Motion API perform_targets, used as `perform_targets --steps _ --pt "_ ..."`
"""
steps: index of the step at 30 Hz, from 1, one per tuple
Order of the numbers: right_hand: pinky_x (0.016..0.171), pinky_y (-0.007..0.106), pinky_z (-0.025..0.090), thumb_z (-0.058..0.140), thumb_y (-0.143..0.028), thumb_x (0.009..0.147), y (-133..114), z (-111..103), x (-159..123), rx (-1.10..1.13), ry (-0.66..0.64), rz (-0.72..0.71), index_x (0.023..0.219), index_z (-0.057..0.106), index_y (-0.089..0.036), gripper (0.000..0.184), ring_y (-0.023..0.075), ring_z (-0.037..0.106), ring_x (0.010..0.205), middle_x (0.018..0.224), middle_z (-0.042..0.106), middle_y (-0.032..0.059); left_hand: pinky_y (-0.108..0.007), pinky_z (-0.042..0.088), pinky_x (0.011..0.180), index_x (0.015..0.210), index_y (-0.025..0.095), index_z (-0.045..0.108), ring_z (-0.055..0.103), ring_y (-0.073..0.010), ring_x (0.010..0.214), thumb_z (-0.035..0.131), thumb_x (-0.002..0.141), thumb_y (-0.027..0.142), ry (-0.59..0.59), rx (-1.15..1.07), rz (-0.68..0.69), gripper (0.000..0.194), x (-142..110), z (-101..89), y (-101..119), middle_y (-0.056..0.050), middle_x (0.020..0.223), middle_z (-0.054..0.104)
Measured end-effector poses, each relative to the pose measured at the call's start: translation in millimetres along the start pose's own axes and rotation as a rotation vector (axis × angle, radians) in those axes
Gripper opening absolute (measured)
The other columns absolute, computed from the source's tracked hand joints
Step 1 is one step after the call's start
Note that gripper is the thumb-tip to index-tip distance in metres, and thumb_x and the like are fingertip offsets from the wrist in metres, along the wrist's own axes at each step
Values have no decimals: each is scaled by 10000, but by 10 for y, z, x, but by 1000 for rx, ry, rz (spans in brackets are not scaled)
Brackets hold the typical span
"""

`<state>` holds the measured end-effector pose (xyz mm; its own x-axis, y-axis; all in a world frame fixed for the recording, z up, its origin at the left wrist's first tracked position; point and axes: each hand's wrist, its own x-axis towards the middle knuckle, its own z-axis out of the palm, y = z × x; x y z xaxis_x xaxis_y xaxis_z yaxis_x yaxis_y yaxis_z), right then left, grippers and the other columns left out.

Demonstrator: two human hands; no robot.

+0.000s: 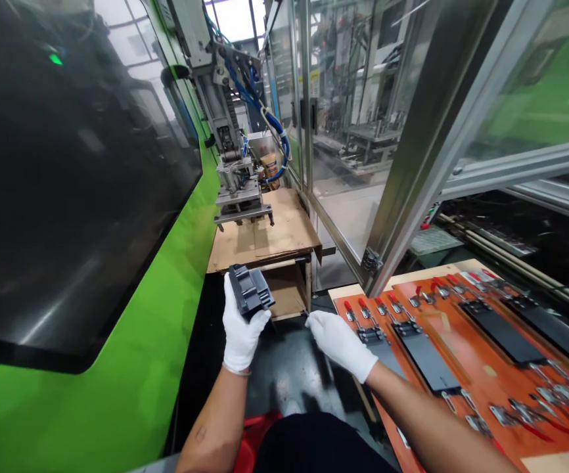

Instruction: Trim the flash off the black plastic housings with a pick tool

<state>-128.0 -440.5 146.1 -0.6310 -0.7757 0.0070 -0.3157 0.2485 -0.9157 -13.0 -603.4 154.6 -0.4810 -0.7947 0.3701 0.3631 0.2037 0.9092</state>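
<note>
My left hand (239, 334), in a white glove, is closed around a black moulded plastic part (251, 290) with ribs and recesses, held tilted in front of me. The thumb lies across its lower edge. Apart from it, to the right, my right hand (338, 340), gloved too, has its fingers pinched together. A small dark tip shows at those fingertips, too small to name. Beneath the right forearm lies an orange board (449, 341) carrying flat dark panels (425, 355) and red-handled toggle clamps (383, 307).
A green machine (166, 289) with a dark window borders the left. Ahead, a gripping fixture (242, 197) on a machine arm hangs over a cardboard-covered table (289, 226). An aluminium frame post (412, 151) slants down at the right, close to the board.
</note>
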Motion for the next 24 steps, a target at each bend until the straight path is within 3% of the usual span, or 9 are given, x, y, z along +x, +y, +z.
perform_targets --steps 4,7,11,15,18,24 --pt "411 259 263 550 -401 917 -156 86 6 542 -73 65 728 557 -243 247 109 354 412 586 501 -38 -387 465 1120 1252 222 705 629 -320 1268 940 585 407 19 -217 -182 731 -95 77 -14 -114 1307 709" --pt "373 249 239 590 -575 885 -417 123 6 767 -132 82 820 597 -224 356 70 287 366 620 527 -48 -406 523 1031 1063 213 754 703 -299 1076 934 571 421 -20 -326 -285 564 -149 134 -6 -86 1089 768" --pt "346 221 209 728 -712 753 -654 137 35 961 -266 111 668 533 -204 551 33 247 326 499 468 -82 -395 586 813 950 196 760 715 -261 792 924 573 410 -138 -322 -321 463 -184 178 44 -58 870 768" --pt "343 217 181 794 -738 670 -705 150 31 972 -291 112 581 515 -205 608 38 257 310 401 401 -99 -388 589 797 843 198 746 702 -243 756 917 557 380 -149 -331 -345 380 -201 178 67 -53 841 765" --pt "373 225 196 806 -693 685 -680 149 25 902 -281 90 591 534 -200 571 47 297 338 432 457 -76 -433 592 858 741 212 707 720 -280 798 908 543 368 -135 -391 -391 323 -221 170 73 -39 736 728" --pt "488 246 313 677 -542 829 -584 119 78 643 -42 8 666 463 -234 410 97 386 489 557 486 -62 -542 578 953 782 251 734 741 -375 949 914 498 351 -72 -519 -537 351 -249 111 72 -30 699 733"
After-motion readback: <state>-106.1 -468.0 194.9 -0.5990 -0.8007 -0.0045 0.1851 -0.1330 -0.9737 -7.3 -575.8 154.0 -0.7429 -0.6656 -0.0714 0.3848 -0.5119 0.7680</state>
